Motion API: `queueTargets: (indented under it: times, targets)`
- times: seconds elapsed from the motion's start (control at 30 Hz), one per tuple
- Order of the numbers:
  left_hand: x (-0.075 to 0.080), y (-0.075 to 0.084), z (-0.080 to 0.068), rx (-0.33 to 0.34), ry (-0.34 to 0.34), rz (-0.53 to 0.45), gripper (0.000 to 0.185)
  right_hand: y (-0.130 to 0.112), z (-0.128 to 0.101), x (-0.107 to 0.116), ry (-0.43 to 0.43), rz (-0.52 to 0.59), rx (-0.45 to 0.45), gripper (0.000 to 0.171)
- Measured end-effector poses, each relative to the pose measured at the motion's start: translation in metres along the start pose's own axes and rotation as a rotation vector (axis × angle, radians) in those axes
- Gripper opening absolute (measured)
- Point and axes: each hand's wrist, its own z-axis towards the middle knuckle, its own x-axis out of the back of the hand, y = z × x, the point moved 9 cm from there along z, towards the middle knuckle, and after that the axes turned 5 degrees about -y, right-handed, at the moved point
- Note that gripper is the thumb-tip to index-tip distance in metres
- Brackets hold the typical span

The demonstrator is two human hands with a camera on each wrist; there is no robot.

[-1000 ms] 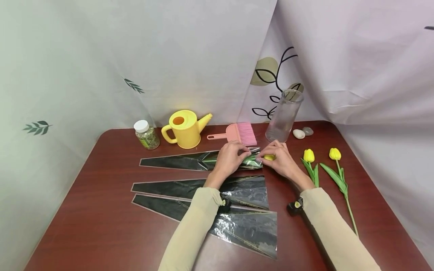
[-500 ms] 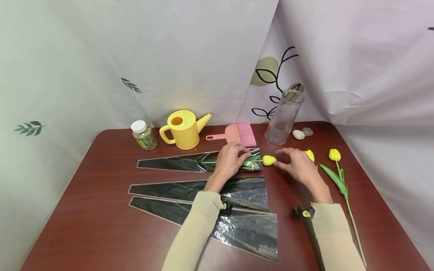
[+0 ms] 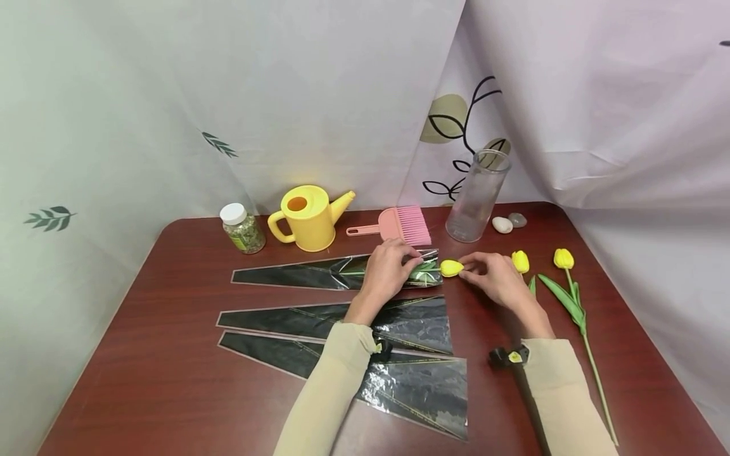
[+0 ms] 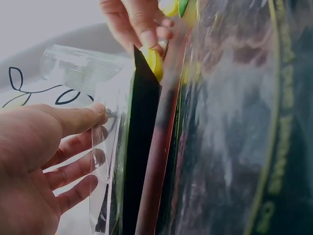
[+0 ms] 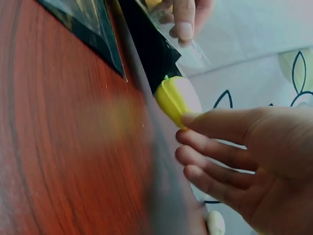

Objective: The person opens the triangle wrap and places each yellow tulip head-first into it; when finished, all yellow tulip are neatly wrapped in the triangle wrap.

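- Tulip (image 3: 452, 268), yellow head: lay at centre frame, protruding from the wide mouth of the top sleeve (image 3: 336, 272); stem and leaves inside the wrapper.
- Right hand (image 3: 495, 278): half a second before, it hovered off the bloom toward the right; now it was back at the head, fingers (image 5: 215, 122) nearly straight, one fingertip touching the yellow petals, gripping nothing. Judged a nudge to seat the flower deeper.
- Left hand (image 3: 386, 271): place unchanged; fingers (image 4: 78, 120) pinched the clear film at the sleeve mouth, holding it open.
- Spare sleeves (image 3: 399, 354): two, lower centre, flat on the worktop (image 3: 142, 380), beneath the left forearm.
- Loose tulips (image 3: 561, 278): two, right of frame, just beside the right hand.
- Glass vase (image 3: 478, 196), pink brush (image 3: 399, 225), watering can (image 3: 310, 217), jar (image 3: 242, 228): ranged along the far edge, the brush close behind the sleeve mouth.
- Open room: bare worktop at lower left; the right edge lay near the loose tulips.
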Motion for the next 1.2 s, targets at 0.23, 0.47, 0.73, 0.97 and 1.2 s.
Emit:
queueTargets:
  times: [0.23, 0.47, 0.73, 0.97, 1.2]
  targets:
    - [-0.002, 0.005, 0.000, -0.024, 0.010, 0.009, 0.011, -0.012, 0.004, -0.005, 0.042, 0.137, 0.093, 0.023]
    - [-0.001, 0.007, 0.000, -0.026, 0.024, 0.022, 0.012, -0.015, 0.011, -0.020, 0.058, 0.223, 0.133, 0.020]
    - [-0.002, 0.009, 0.001, -0.027, 0.033, 0.032, 0.013, -0.013, 0.013, -0.027, 0.093, 0.246, 0.105, 0.020]
    - [-0.001, 0.009, 0.002, -0.008, 0.074, 0.058, 0.013, -0.014, 0.009, -0.019, 0.128, 0.219, 0.098, 0.020]
    - [-0.001, 0.006, 0.000, 0.002, 0.081, 0.073, 0.012, -0.017, 0.004, 0.000, 0.237, 0.185, 0.085, 0.017]
